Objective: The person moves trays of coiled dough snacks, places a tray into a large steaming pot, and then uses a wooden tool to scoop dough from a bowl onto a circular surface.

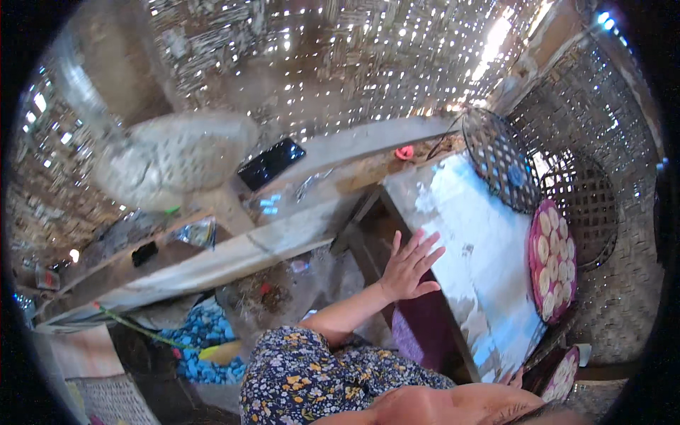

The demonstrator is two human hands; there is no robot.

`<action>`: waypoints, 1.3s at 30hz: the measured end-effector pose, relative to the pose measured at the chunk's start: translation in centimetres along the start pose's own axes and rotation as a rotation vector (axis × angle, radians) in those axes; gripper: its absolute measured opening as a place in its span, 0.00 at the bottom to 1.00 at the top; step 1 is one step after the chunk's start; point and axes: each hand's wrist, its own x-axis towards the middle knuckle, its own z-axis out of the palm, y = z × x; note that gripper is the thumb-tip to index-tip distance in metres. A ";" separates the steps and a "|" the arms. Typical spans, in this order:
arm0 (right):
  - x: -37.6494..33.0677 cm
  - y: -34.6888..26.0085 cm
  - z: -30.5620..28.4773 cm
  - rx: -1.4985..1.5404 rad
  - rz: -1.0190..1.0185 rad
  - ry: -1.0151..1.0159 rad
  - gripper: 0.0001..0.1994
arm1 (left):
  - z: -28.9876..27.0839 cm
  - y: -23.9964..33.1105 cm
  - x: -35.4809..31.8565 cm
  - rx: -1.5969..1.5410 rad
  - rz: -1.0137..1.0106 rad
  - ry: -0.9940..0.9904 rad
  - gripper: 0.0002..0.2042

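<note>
My left hand (pixel 411 273) hovers at the left edge of a worn table (pixel 464 283) with a patchy white and blue top. Its fingers are spread and nothing is in them. Only a few fingertips of my right hand (pixel 515 378) show at the table's near right corner; the rest is hidden. Close to them is a magenta tray (pixel 544 388) with pale round slices, partly out of view. Farther up along the right edge, another round magenta tray (pixel 533 265) carries rows of pale round slices.
Two dark woven baskets (pixel 496 159) lean at the table's far right. A black phone (pixel 271 164) and a pink-red object (pixel 404 152) lie on the ledge beyond. A pale chair (pixel 177 156) stands far left. Blue pieces (pixel 205 333) lie low left, with a green stick (pixel 138 327).
</note>
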 end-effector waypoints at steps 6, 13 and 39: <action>2.3 -7.2 -3.6 -0.116 -0.049 0.033 0.15 | 4.1 -2.8 -0.9 -0.059 0.105 0.268 0.25; 4.0 -8.4 -4.0 -0.169 -0.076 -0.059 0.14 | 4.7 -3.0 -0.9 -0.094 0.086 0.259 0.24; 0.7 1.3 -1.5 -0.072 0.227 -0.175 0.17 | 15.0 -29.8 12.1 -0.077 -0.375 -0.501 0.15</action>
